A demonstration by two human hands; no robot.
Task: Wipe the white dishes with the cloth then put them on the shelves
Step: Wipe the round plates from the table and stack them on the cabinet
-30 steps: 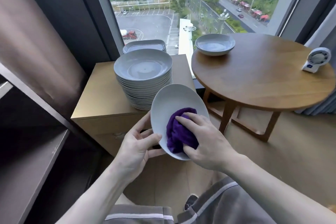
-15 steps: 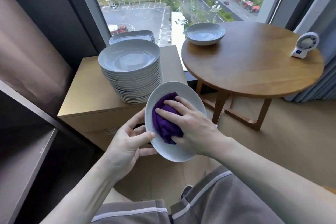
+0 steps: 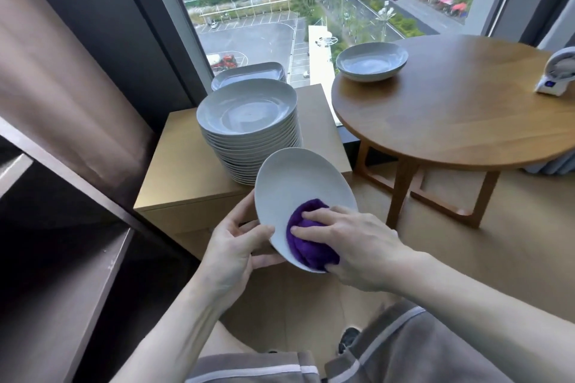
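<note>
Right, head view: my left hand (image 3: 231, 246) pinches the white dish (image 3: 298, 183) at its near-left rim, thumb on the face, fingers behind. The dish is tilted in the air, just near of the stack (image 3: 249, 121) on the cabinet (image 3: 177, 171). My right hand (image 3: 357, 246) presses the purple cloth (image 3: 308, 246) flat-fingered into the dish's near part, thumb hidden. I'd sweep arcs to the far rim and brace the left pinch against the push. Shelves (image 3: 62, 305) lie left.

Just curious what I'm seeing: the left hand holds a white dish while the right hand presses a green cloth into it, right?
Not quite: the head view shows the cloth is purple, not green. The left hand does hold the white dish, and the right hand presses the cloth into it.
</note>
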